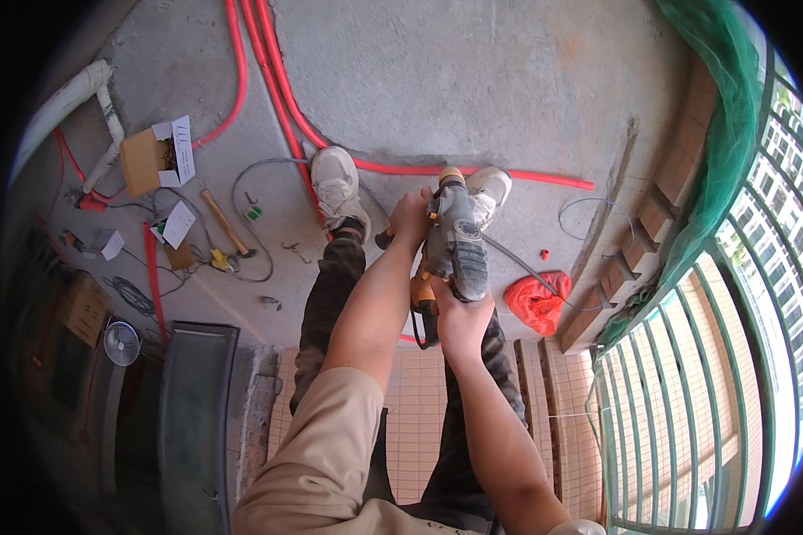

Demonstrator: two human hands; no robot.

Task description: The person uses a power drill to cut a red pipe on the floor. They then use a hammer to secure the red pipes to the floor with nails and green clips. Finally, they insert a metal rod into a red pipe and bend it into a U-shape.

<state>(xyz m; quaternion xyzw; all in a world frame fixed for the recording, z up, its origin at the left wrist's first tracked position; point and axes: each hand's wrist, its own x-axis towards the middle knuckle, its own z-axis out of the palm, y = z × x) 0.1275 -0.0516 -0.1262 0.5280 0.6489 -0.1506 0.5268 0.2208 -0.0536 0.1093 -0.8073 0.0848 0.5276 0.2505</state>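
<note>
I hold a grey and yellow power drill [456,242] pointing down at the concrete floor between my two white shoes [337,183]. My left hand [410,221] grips the drill's orange side handle near its front. The rear grip is wrapped by my right hand [459,321], from below. Both forearms come in from the lower edge, over my dark trousers. The drill's tip is hidden behind its body.
Red conduits [272,85] run across the floor past my feet. A hammer [226,227], an open cardboard box [152,156], wires and small parts lie to the left. A red bag [537,301] lies at the right, beside wooden boards, green netting [723,134] and a green railing [687,401].
</note>
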